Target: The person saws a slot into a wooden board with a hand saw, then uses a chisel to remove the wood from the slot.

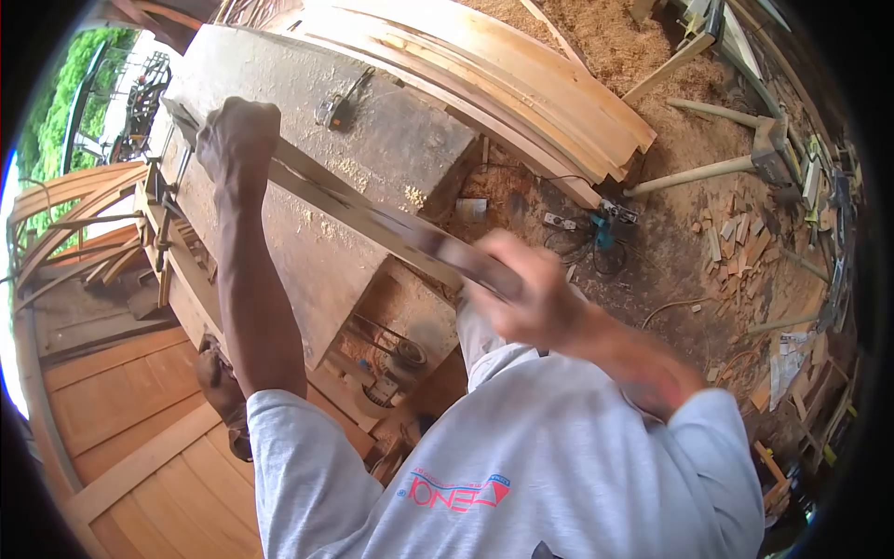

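Note:
A long, narrow wooden piece [321, 200] runs slantwise across the worn workbench [251, 70], with a dark strip along its upper side. My left hand [237, 140] is a fist wrapped over its far end. Near my waist, my right hand [523, 289], smeared by motion, is closed around a brown wooden handle [480, 267]. The handle lies in line with the wooden piece; I cannot tell what kind of tool it belongs to. Pale shavings [414, 196] lie on the bench beside the piece.
A small dark power tool [337, 112] sits on the bench. Long stacked boards [521, 93] lie beyond it. On the littered floor are a teal power tool [605, 231], cords and offcuts [740, 242]. A panelled wooden door [140, 401] is at left.

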The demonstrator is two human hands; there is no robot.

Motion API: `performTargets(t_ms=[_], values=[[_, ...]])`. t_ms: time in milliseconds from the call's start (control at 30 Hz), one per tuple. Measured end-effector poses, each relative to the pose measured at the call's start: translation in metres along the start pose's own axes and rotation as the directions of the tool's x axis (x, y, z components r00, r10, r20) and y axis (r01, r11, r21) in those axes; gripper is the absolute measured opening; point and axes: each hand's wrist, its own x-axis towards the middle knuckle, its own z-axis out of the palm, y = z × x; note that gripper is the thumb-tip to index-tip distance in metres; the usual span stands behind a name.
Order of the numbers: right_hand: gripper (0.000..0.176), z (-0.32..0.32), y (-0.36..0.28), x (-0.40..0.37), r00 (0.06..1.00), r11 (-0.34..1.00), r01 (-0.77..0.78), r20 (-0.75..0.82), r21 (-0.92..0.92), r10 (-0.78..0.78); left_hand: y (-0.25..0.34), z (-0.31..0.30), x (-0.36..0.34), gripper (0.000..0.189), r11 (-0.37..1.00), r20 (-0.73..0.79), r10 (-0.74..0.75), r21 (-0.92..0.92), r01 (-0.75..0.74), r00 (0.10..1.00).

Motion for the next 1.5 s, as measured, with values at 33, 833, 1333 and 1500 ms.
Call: performTargets(t_ms=[33, 833, 1333, 1500], values=[[0.014, 0.022, 0.005, 0.032, 0.982, 0.981, -0.160, 0.115, 0.106, 0.148, 0.002, -0.001, 0.000, 0.041, 1.000, -0.004, -0.012, -0.007, 0.012, 1.000], [0.020, -0.141, -0.197, -0.099, 0.764, 0.839, -0.295, 0.414, -0.458, 0.495, -0.019, 0.001, -0.002, 0.041, 0.994, 0.028, 0.079, -0.082, -0.076, 0.996], [0.010, -0.110, -0.106, -0.074, 0.944, 0.956, -0.127, 0.265, -0.265, 0.198, -0.019, -0.004, -0.005, 0.039, 0.988, 0.063, 0.115, -0.112, -0.107, 0.991], [0.015, -0.155, -0.165, -0.115, 0.867, 0.907, -0.324, 0.298, -0.270, 0.399, -0.025, 0.003, -0.005, 0.038, 0.987, 0.005, 0.108, -0.117, -0.106, 0.994]])
